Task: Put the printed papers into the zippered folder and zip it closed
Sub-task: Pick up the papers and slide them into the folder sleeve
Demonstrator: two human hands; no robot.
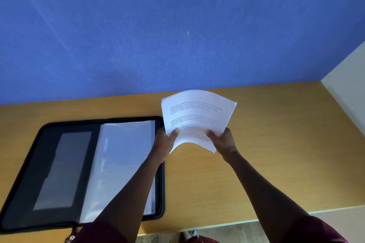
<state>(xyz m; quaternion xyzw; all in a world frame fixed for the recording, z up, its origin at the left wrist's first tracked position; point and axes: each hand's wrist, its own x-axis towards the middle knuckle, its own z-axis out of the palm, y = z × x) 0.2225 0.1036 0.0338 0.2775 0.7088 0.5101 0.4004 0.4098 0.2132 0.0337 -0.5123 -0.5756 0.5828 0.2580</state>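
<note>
A stack of white printed papers [197, 116] is held up above the wooden desk, bowed upward, text facing me. My left hand [165, 142] grips its lower left corner and my right hand [224, 140] grips its lower right corner, thumbs on top. The black zippered folder [49, 173] lies open flat on the desk to the left, with clear plastic sleeves [118, 163] on its right half and a grey pocket on its left half. My left forearm crosses over the folder's right edge. A zipper pull hangs at the folder's near edge [71, 237].
The wooden desk [276, 154] meets a blue wall [177, 25] at the back and a pale wall [347, 89] on the right. Its near edge runs along the bottom right, with floor below.
</note>
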